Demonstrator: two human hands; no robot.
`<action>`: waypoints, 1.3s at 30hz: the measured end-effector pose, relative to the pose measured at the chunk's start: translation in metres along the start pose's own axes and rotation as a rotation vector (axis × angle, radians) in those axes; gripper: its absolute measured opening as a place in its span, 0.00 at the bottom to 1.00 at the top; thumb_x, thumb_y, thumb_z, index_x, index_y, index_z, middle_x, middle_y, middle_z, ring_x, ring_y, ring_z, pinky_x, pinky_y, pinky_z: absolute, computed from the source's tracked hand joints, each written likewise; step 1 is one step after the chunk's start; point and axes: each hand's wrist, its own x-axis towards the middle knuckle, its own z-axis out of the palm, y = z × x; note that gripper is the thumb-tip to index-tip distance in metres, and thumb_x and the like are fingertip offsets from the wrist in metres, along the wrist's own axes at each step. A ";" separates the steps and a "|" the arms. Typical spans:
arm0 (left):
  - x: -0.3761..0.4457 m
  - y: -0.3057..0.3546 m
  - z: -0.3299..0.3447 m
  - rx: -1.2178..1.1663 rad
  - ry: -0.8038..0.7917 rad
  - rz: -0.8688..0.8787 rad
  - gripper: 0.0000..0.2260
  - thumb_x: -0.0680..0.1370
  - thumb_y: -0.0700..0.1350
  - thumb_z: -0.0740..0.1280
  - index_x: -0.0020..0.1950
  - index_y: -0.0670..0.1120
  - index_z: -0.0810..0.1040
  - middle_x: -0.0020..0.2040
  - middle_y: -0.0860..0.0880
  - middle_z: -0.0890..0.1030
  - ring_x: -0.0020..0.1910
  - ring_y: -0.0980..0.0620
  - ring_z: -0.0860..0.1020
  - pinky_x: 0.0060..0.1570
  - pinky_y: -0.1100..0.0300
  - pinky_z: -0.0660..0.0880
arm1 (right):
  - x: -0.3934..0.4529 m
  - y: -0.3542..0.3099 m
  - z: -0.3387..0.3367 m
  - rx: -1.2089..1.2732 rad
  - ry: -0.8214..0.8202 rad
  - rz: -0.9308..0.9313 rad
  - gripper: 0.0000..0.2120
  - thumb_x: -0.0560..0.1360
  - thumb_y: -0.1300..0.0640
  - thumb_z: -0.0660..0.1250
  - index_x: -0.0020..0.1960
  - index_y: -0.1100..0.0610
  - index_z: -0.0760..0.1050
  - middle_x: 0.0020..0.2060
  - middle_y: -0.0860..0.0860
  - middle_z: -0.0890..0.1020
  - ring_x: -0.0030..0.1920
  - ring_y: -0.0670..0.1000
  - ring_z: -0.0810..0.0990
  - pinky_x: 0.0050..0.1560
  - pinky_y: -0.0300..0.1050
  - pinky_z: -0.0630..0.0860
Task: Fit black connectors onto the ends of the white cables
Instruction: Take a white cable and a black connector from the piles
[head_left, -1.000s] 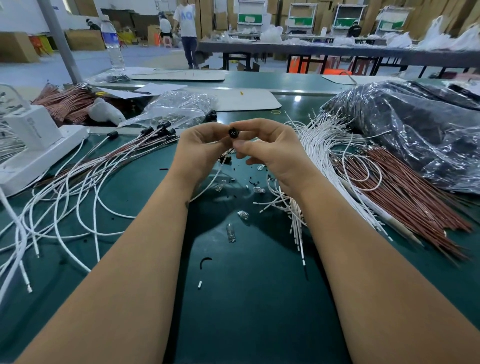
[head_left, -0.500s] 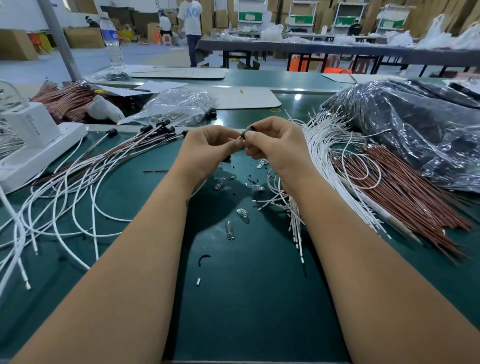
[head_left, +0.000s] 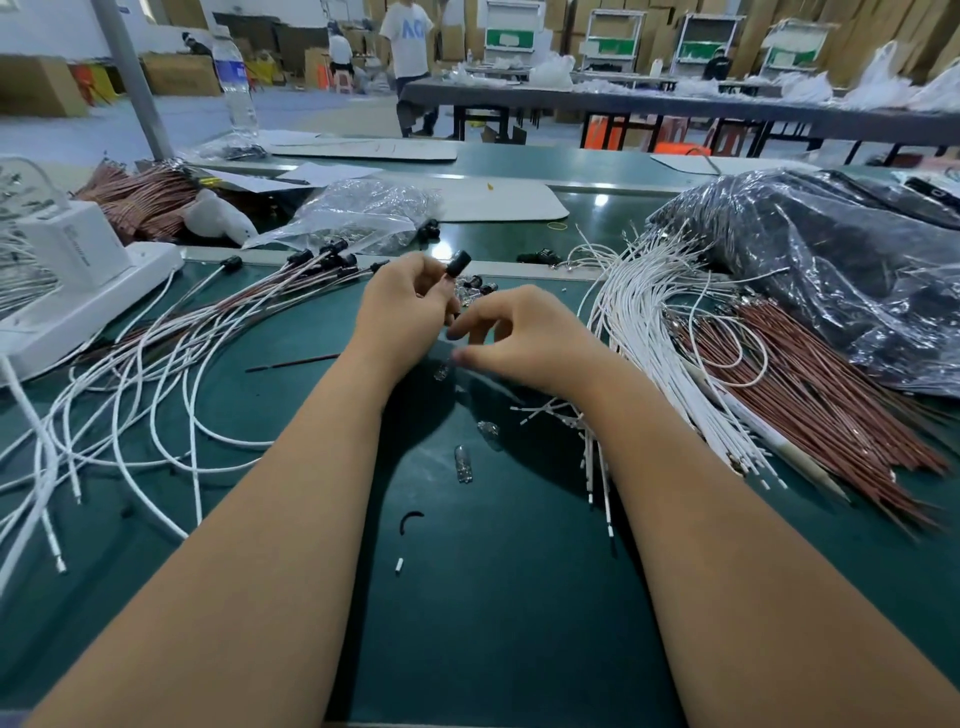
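The left hand (head_left: 402, 306) pinches a black connector (head_left: 458, 263) between its fingertips, raised above the green counter (head_left: 493, 597). The right hand (head_left: 519, 338), just beside it, has loosely curled fingers holding nothing visible. Loose white cables (head_left: 639, 332) lie fanned out to the right.

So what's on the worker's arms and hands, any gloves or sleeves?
None visible. Both forearms are bare up to the frame edge, with no sleeve showing. The left hand and right hand wear no gloves, and no rings, watch or wrist strap can be seen.
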 end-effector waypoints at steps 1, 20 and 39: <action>0.000 -0.001 0.000 -0.013 0.011 -0.013 0.04 0.80 0.39 0.63 0.47 0.43 0.76 0.35 0.52 0.80 0.30 0.59 0.76 0.35 0.66 0.73 | 0.000 -0.001 0.001 -0.047 -0.052 -0.025 0.11 0.69 0.55 0.75 0.51 0.50 0.84 0.39 0.45 0.79 0.31 0.35 0.72 0.37 0.30 0.66; -0.007 0.005 0.002 -0.025 -0.240 0.039 0.03 0.79 0.42 0.67 0.48 0.47 0.80 0.36 0.47 0.82 0.25 0.60 0.68 0.29 0.69 0.65 | 0.003 0.022 -0.017 0.634 0.406 0.253 0.07 0.79 0.62 0.63 0.47 0.59 0.80 0.32 0.51 0.78 0.30 0.46 0.74 0.34 0.39 0.74; -0.009 0.006 0.003 0.006 -0.259 0.040 0.03 0.78 0.43 0.68 0.48 0.45 0.81 0.35 0.48 0.82 0.32 0.52 0.72 0.31 0.67 0.68 | 0.002 0.023 -0.009 0.576 0.403 0.303 0.05 0.77 0.63 0.66 0.43 0.57 0.75 0.31 0.51 0.78 0.29 0.45 0.75 0.32 0.39 0.74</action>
